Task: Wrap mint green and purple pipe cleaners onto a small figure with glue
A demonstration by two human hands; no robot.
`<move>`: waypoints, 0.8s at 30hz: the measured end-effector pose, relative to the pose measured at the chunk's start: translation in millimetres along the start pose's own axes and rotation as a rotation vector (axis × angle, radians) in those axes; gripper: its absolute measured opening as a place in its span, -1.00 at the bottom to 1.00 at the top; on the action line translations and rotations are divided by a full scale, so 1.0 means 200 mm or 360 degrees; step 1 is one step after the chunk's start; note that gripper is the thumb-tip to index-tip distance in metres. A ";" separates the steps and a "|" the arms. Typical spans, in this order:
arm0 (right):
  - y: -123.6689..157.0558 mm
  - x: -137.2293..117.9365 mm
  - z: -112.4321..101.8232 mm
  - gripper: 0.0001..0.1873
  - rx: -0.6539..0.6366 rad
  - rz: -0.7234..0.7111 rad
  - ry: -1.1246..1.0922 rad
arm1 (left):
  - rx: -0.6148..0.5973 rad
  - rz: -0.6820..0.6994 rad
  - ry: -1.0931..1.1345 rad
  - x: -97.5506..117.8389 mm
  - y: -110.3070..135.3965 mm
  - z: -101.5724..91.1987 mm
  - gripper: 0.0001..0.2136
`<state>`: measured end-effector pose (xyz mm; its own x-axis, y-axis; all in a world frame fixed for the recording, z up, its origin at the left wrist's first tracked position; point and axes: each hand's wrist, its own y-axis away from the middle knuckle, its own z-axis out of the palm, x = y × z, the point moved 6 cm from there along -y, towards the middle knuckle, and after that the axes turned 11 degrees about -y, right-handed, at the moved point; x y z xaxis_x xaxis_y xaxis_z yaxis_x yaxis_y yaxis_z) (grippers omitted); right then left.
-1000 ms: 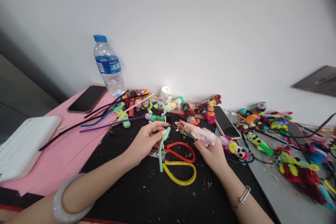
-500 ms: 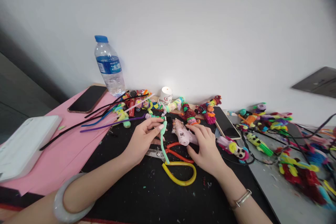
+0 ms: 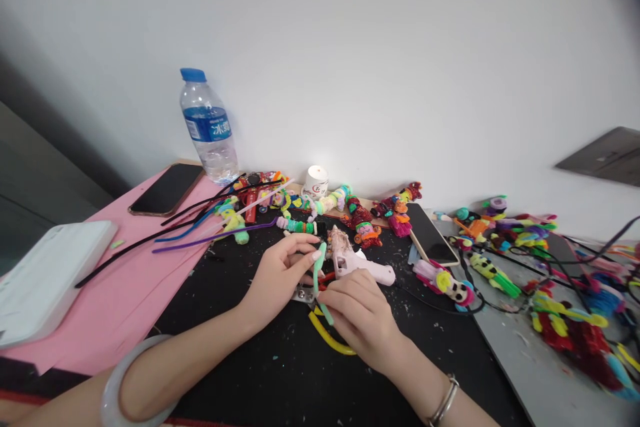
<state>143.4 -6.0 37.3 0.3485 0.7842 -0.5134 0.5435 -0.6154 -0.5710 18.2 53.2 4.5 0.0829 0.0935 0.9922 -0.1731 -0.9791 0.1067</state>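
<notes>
My left hand (image 3: 283, 267) pinches the upper end of a mint-green pipe cleaner (image 3: 317, 273), which hangs down in front of it. Lower on the same strip, my right hand (image 3: 363, 317) closes its thumb and fingers round it. A pale pink glue gun (image 3: 356, 263) lies just behind my right hand, its nozzle end covered in residue. Beneath both hands are scissors with one yellow handle (image 3: 333, 337) and one red handle; my hands hide much of them.
Finished pipe-cleaner figures (image 3: 363, 220) line the back, and more are heaped at the right. Loose pipe cleaners (image 3: 200, 243) cross the pink sheet (image 3: 145, 280). A water bottle (image 3: 210, 133), a paper cup (image 3: 317, 180), two phones (image 3: 167, 190) and a white box (image 3: 55, 280) stand about.
My right hand has left the glue gun and moved left and down onto the green pipe cleaner. The glue gun now lies free. My left hand keeps its pinch, shifted slightly.
</notes>
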 end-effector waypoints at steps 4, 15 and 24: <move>0.00 0.00 -0.03 -0.74 0.0115 0.0047 -0.0066 | -0.0013 0.0055 -0.0081 0.00 -0.01 0.00 -0.79; 0.02 0.07 -0.15 -0.88 0.0499 0.0291 -0.0094 | -0.0270 0.0182 -0.0240 0.00 -0.01 0.04 -0.81; 0.04 0.13 -0.17 -0.83 0.0523 0.0452 0.0154 | -0.0514 0.0220 -0.0240 0.00 0.01 0.08 -0.86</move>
<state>183.7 12.4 40.6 0.5274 0.5744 -0.6261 0.1493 -0.7881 -0.5972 34.3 48.7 4.5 0.1764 -0.0869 0.9805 -0.4911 -0.8710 0.0112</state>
